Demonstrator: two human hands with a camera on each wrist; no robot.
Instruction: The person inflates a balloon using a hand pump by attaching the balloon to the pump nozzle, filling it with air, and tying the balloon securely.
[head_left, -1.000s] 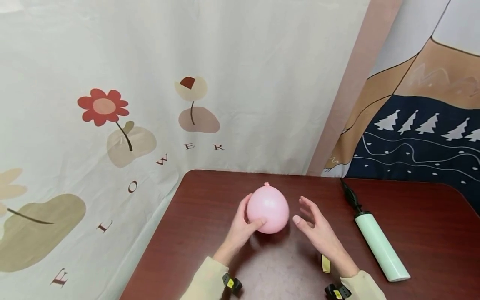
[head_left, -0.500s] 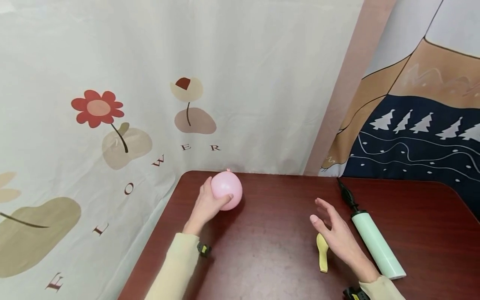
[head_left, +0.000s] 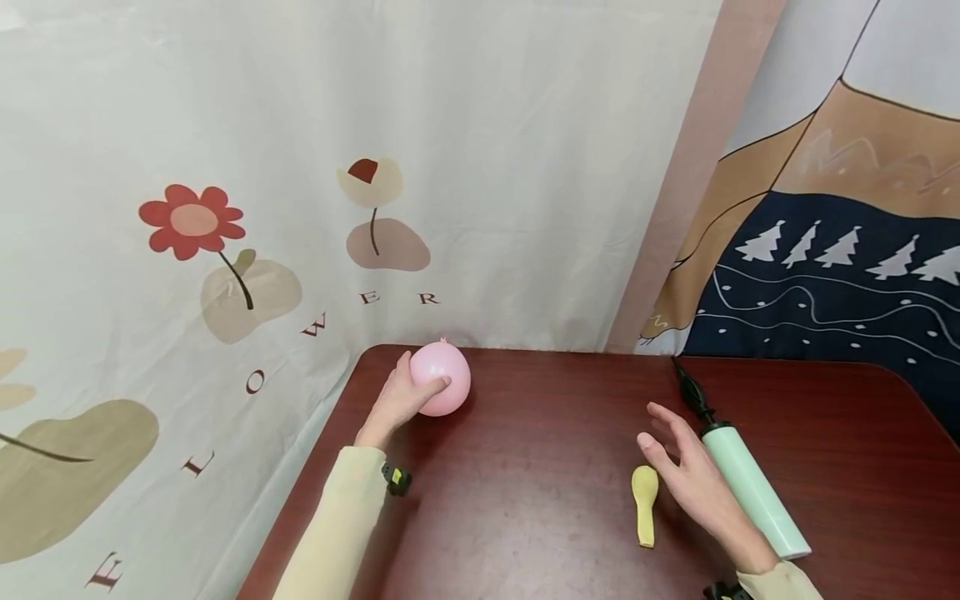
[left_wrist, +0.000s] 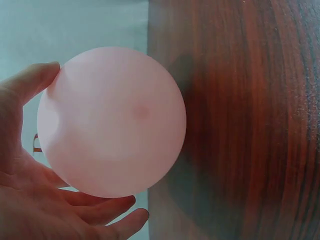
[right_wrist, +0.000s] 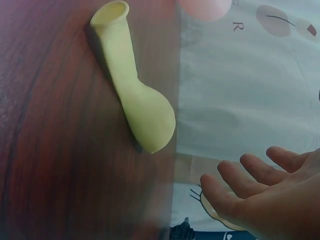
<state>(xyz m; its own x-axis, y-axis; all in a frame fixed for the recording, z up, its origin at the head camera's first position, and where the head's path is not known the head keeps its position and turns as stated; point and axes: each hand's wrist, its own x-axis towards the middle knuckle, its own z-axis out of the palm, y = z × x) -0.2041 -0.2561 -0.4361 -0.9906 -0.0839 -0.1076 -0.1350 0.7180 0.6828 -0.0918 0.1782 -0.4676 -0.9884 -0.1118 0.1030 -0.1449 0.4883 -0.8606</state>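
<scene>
At the far left of the table, the head view shows the pink balloon in the left hand, knot on the far side. In the left wrist view, thumb and fingers grip its opposite sides, sensible for something probably feather-light, springy and easily burst. In the right wrist view, the right hand has fingers apart, holding nothing, near the limp yellow balloon, likely soft and stretchy.

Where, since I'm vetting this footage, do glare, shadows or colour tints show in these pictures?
Head view: a pale sheen on the near part of the table, a small highlight on the pink balloon; left wrist view: bright patch at that balloon's left edge, shadow on the table; right wrist view: purplish cast at upper left, shadow beside the yellow balloon.
</scene>
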